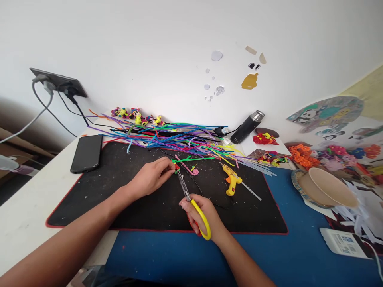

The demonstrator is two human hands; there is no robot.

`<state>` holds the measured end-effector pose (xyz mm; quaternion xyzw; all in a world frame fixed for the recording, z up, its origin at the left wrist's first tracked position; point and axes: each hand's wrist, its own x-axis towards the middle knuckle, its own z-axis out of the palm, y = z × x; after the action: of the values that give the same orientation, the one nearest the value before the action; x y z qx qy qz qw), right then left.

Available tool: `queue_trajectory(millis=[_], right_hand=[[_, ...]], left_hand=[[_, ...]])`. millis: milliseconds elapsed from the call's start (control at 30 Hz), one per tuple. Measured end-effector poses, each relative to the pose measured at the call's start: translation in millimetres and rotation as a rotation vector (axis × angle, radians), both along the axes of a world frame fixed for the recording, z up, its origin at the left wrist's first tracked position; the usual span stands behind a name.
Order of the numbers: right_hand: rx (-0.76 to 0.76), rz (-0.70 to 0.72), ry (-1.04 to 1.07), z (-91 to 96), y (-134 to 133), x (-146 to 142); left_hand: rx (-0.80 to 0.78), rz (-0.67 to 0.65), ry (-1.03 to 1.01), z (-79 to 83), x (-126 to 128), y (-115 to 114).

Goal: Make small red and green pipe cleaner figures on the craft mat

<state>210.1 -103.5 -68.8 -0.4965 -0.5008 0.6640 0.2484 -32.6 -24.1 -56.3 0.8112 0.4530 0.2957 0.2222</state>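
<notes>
My left hand [154, 175] pinches a small red and green pipe cleaner piece [176, 166] over the black mat [119, 199]; the fingers hide part of it. In my right hand [206, 215] is a pair of scissors [201, 215] with yellow and red handles. The blades point away from me and their tips meet the small piece; whether they are cutting I cannot tell. Just beyond lies a green pipe cleaner [199, 159], its left end by my left fingertips. A pink curled pipe cleaner [194, 172] rests to the right of the blade tips.
Colourful pipe cleaners [167, 137] lie piled along the back. A yellow glue gun [231, 179] is on the mat's right side, a phone [86, 153] at left. A black flask [247, 127] leans near the wall. Bowls [332, 187] and orange figures [302, 156] are far right.
</notes>
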Motion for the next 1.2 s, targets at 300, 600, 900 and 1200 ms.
queue_trajectory(millis=[300, 600, 900, 1200], right_hand=[[-0.003, 0.007, 0.004, 2.9, 1, -1], [-0.006, 0.011, -0.021, 1.3, 2, -2], [-0.013, 0.000, -0.023, 2.2, 2, -3], [0.002, 0.025, -0.006, 5.9, 2, -3]], left_hand=[[-0.006, -0.015, 0.042, 5.4, -1, 0], [-0.006, -0.023, 0.035, 6.7, 0, 0], [-0.017, -0.036, 0.046, 7.8, -1, 0], [-0.044, -0.036, 0.029, 10.5, -3, 1]])
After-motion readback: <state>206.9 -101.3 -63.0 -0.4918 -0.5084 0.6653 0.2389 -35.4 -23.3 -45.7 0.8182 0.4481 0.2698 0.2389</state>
